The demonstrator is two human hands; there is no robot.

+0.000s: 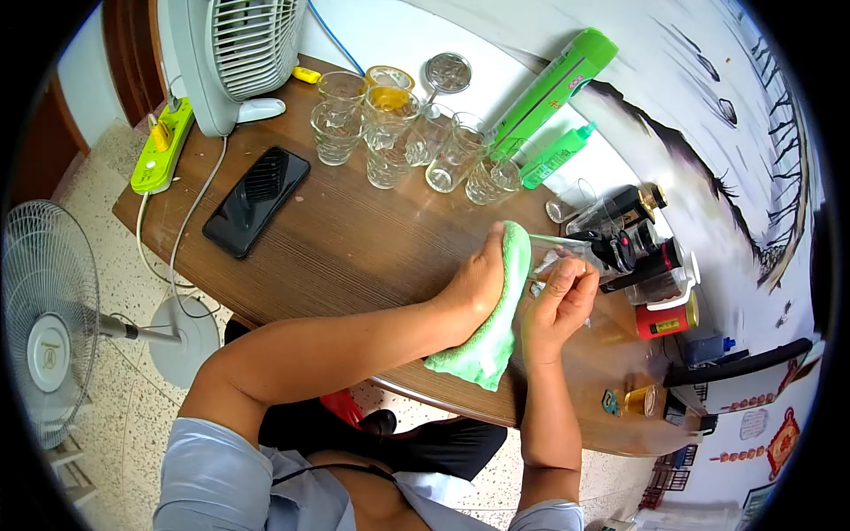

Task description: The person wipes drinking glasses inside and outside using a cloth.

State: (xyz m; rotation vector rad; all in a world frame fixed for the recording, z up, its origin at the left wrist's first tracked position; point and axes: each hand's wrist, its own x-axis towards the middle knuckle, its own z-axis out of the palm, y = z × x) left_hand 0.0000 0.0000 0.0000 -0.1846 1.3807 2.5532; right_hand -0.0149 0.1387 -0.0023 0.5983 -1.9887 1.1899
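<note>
A light green cloth [496, 341] is in my left hand [474, 288], which is closed round it with the thumb at the top. The cloth hangs down over the table's front edge. Just to its right, my right hand [558, 305] is closed, thumb against the curled fingers. A clear, shiny edge [553, 241] shows between the cloth and my right fingertips; the object it belongs to is mostly hidden, so what the right hand grips cannot be made out.
On the wooden table [354, 252] are a black phone [257, 202], several glasses [385, 146], a green canister [558, 88], a green bottle [558, 157], a red tin [664, 319] and dark jars [629, 208]. A box fan [248, 44] and power strip [162, 146] stand left.
</note>
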